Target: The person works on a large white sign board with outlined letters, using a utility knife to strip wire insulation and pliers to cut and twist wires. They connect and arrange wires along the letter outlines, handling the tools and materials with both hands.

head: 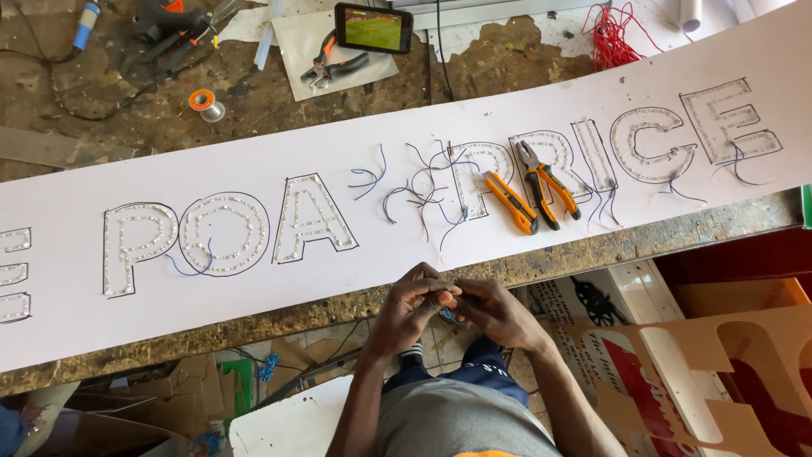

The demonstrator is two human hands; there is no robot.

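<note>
Blue wire (447,316) pinched between your left hand (412,305) and right hand (491,309), lower centre; keep both grips tight, twist evenly.

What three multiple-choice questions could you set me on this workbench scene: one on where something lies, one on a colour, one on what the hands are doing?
1. Where do the pliers lie?
A. On the floor
B. On the long white board, among the outlined letters
C. In the person's lap

2. What colour are the handles of the pliers?
A. Orange and black
B. Green
C. White

3. How are the left hand and right hand placed?
A. Spread flat on the board
B. One lifting the phone
C. Brought together at the bench edge, pinching a thin blue wire

Answers: 1 B, they rest on the white board by the letters. 2 A, the grips show orange with black. 3 C, both sets of fingers meet around the wire below the bench edge.
</note>
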